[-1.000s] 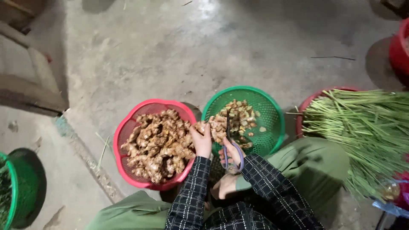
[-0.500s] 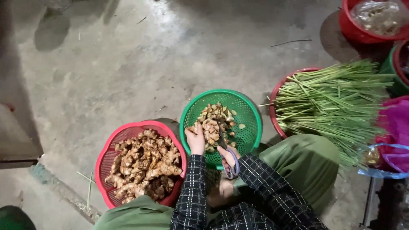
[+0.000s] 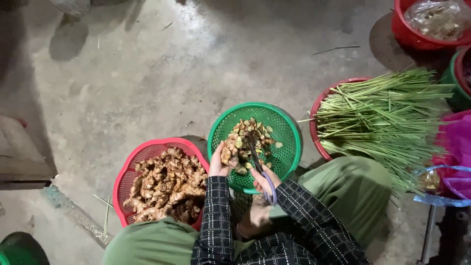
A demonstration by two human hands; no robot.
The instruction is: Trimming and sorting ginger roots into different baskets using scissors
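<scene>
Ginger piece (image 3: 227, 151): a knobbly root held over the near-left rim of the green basket, just above the cut bits.
Left hand (image 3: 219, 163): fingers curled around the ginger piece, thumb up along its side.
Right hand (image 3: 263, 180): fingers through the purple loops of the scissors (image 3: 259, 164), wrapped snugly; the dark blades point up toward the ginger piece, and how far they are parted cannot be told.
Green basket (image 3: 289, 142): round plastic mesh, holding a small heap of cut ginger chunks (image 3: 252, 135) in its middle, pale faces showing.
Red basket (image 3: 128, 172): just beside the green one on the left, filled with whole ginger roots (image 3: 168, 184), brown and earthy.
Red basin (image 3: 316, 128): to the right, piled with long green stalks (image 3: 380, 115) that spill over its far rim.
Far right: another red tub (image 3: 405, 33) with a clear bag of something in it, and a pink bag (image 3: 456, 147) at the frame edge.
Person: checked dark sleeves, green trousers, knees to either side of the baskets.
Floor (image 3: 147, 73): grey concrete, stained and scuffed, with stray green strands near the red basket.
Lower left corner: the rim of a green bucket (image 3: 19, 248).
</scene>
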